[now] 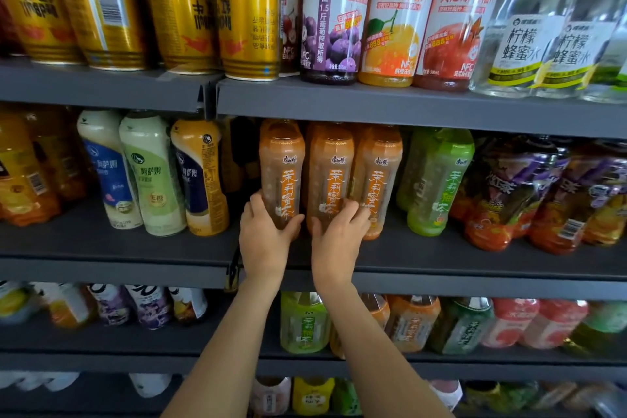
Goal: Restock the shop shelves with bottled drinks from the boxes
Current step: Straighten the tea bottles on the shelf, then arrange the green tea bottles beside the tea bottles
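While both hands work the middle shelf near its front edge, the left hand grips one orange tea bottle and the right hand grips its neighbour. A hard shove could topple the third bottle alongside.

Pretty evenly lit from above and in front, colours pop, with soft glare streaks on the gold cans and the clear bottles up top. Under each shelf it goes shadowy at the back. Wide-angle bends the shelf lines, and the edges and lower rows are smeared and blurry.
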Demonstrator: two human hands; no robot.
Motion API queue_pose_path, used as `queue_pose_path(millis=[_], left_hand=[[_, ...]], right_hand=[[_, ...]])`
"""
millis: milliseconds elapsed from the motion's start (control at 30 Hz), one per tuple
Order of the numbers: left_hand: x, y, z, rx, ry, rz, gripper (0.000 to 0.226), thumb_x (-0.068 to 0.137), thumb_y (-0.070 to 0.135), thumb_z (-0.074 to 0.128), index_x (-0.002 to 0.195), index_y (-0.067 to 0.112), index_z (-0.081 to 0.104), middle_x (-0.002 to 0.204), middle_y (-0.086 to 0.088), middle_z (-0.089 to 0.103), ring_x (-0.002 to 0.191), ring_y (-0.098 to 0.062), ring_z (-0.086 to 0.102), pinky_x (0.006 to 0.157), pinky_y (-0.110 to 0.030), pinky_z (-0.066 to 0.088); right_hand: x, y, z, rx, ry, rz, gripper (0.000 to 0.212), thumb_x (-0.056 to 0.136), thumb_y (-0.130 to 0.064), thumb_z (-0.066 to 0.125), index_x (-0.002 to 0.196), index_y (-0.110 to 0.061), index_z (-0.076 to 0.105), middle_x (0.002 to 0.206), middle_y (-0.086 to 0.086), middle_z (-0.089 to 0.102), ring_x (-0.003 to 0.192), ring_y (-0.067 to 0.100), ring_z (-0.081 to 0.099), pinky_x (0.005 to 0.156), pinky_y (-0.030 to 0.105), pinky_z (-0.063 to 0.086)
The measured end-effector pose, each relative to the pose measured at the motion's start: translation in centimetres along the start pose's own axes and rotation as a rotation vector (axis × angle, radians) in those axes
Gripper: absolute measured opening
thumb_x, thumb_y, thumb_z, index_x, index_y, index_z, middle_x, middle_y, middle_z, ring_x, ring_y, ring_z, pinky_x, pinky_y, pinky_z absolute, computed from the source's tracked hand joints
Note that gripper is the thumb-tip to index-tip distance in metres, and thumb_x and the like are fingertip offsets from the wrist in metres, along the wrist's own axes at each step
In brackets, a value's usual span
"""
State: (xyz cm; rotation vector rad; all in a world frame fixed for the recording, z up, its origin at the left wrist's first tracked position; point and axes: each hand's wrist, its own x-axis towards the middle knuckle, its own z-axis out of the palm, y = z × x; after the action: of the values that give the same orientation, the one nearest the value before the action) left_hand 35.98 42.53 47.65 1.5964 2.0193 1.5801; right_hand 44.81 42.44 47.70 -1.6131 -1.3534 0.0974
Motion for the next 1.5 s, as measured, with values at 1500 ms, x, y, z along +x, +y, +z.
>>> queue_pose_path(millis=[1500], left_hand=[[-6.8, 7.5, 6.5, -0.013, -0.08, 0.263, 0.058, 0.084, 0.011, 0.063, 0.136, 0.011, 0.036, 0.138, -0.01, 0.039, 0.132, -0.022, 0.035, 0.102, -0.03, 0.035]], right_hand=[[10.6, 10.9, -8.7, 0.139, -0.039, 0.178, 0.067, 0.08, -0.014, 0.07, 0.133, 0.001, 0.031, 0.13, 0.02, 0.045, 0.121, 0.034, 0.045, 0.094, 0.038, 0.04]])
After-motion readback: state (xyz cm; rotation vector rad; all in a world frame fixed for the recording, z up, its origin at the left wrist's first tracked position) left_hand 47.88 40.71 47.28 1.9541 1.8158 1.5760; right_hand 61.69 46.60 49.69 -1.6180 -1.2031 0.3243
